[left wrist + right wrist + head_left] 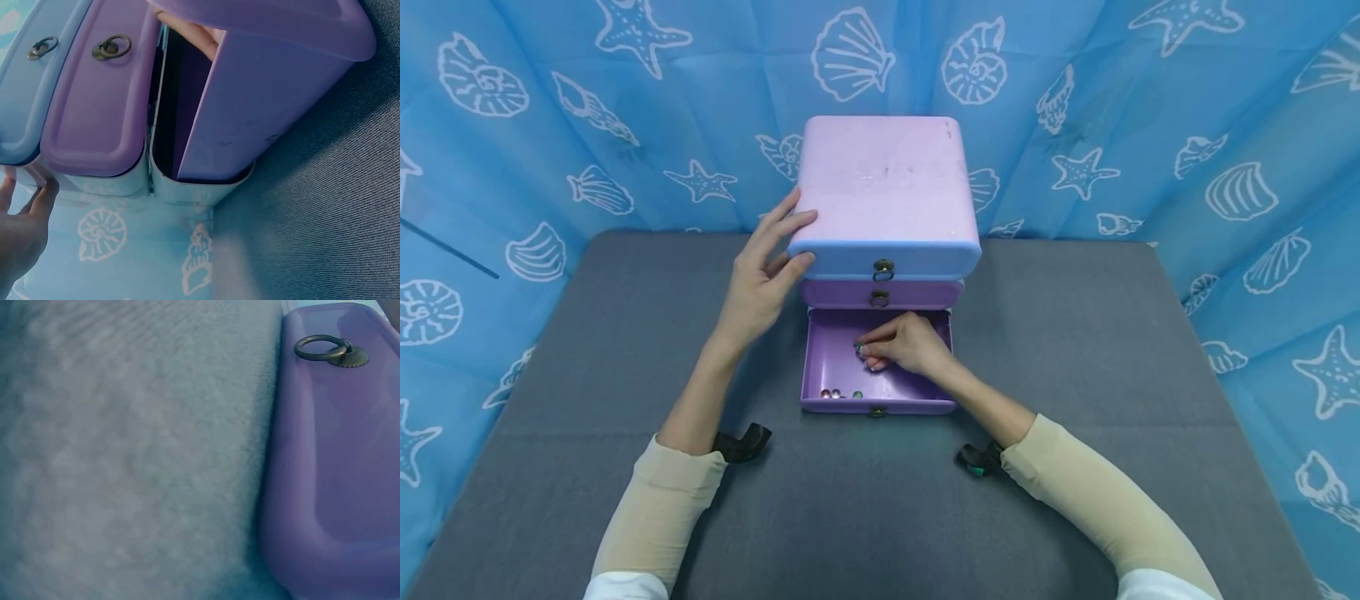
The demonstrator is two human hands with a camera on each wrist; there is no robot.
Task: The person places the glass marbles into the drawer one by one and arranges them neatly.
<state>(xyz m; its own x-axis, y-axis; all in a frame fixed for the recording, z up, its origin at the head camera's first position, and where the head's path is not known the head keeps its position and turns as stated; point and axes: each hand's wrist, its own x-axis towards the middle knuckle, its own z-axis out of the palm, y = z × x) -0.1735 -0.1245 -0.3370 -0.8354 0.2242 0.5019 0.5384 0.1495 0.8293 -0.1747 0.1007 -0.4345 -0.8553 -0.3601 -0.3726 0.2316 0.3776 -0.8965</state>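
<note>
A small desktop drawer cabinet (883, 179) with a pale pink top stands at the back of the table. Its bottom purple drawer (831, 358) is pulled out. Inside it, my right hand (910, 343) pinches a small greenish marble (859, 349) between thumb and fingers. Several glossy marbles (836, 394) lie along the drawer's front wall. My left hand (760, 275) rests against the cabinet's left side, its fingers spread and touching the upper edge. In the left wrist view, the left fingers (44, 199) touch the side beside the blue top drawer (37, 94).
The middle purple drawer (925, 294) and the blue top drawer are closed, each with a metal ring pull (883, 269). A grey cloth (1075, 350) covers the table. Behind hangs a blue curtain (910, 50) with shell prints. Black wrist devices (745, 442) protrude below both forearms.
</note>
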